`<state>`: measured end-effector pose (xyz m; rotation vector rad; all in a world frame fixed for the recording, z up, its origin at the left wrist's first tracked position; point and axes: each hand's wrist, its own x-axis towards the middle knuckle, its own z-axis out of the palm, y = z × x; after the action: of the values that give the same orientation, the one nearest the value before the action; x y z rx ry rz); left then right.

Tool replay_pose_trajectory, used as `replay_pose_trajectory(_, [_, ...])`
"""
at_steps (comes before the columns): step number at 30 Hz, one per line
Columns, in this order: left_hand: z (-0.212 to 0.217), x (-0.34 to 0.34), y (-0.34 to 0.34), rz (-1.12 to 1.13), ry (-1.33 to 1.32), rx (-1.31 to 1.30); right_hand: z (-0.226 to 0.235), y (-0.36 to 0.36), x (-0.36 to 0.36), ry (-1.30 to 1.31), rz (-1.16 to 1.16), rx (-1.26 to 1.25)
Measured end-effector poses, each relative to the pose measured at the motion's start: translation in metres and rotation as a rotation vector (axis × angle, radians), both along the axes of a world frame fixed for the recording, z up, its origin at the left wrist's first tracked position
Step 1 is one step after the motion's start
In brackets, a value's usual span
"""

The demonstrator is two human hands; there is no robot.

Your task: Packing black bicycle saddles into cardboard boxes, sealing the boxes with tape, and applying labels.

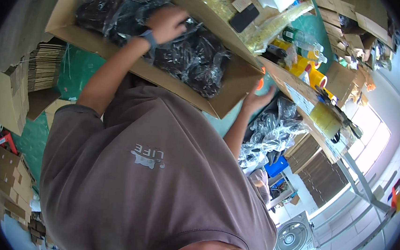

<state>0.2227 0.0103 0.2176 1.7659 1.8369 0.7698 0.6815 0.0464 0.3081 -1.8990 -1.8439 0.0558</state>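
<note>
While the left hand (167, 23) presses bagged items (186, 58), the right hand (257, 100) steadies the box (234, 83).

Left hand (166, 22) reaches forward, seemingly spread; right hand (257, 100) open.

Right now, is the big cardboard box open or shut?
Open: the cardboard box has no top covering; black plastic-wrapped bundles show inside, left hand on them.

Packing/shipping workshop; flattened cardboard stacks (42, 68) on a green floor (75, 70); open carton (122, 34) full of black items in clear plastic bags (191, 58); workbench (301, 93) cluttered with yellow tape rolls (314, 75) and small boxes (340, 79); floor fan (292, 238); more folded cartons (10, 176) piled at the edge.
</note>
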Motion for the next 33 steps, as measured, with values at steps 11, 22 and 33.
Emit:
replay_pose_trajectory(11, [-0.012, -0.337, -0.053, 0.555, -0.547, -0.250, -0.203, -0.040, -0.102, -0.370, -0.063, -0.703])
replay_pose_trajectory(22, [-0.016, -0.253, -0.057, -0.210, 0.475, -1.047, -0.143, -0.044, -0.060, 0.106, 0.241, -0.939])
replay_pose_trajectory(33, [0.044, -0.270, -0.056, -0.528, 0.359, -0.460, -0.019, -0.059, -0.091, -0.205, 0.481, -0.719])
